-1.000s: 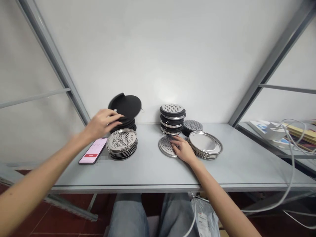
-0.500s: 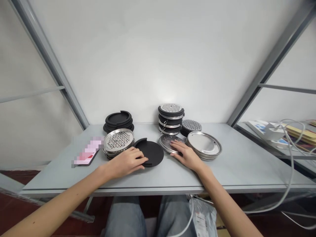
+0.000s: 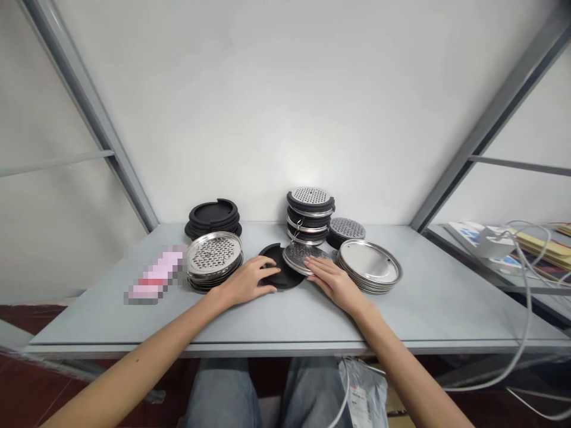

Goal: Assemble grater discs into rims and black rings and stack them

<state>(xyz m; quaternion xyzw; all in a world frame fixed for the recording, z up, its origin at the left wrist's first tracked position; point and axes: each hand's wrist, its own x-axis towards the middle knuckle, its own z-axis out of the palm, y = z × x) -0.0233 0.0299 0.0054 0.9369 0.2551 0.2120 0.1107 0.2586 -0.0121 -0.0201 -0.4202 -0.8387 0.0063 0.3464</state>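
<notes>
The left hand (image 3: 247, 281) lies over the near edge of a black disc (image 3: 273, 252), fingers loosely spread and curved, resting on top with no pinch showing, while the right hand (image 3: 335, 282) sits flat, fingers pressed together, its fingertips (image 3: 308, 262) on a perforated steel disc (image 3: 303, 255). The two discs lie between the hands near the table's middle, the steel one overlapping the black one's right side. Each is nearest the hand on it, and both are round, with no long axis. To the left stand stacked perforated trays (image 3: 214, 255), a blurred phone (image 3: 156, 274) beyond them, and to the right, plain steel plates (image 3: 369, 263). Farther back on the table (image 3: 423, 309) are a black stack (image 3: 213, 215), a mixed black-and-steel stack (image 3: 310, 217) and a dark-rimmed grater (image 3: 347, 228)
</notes>
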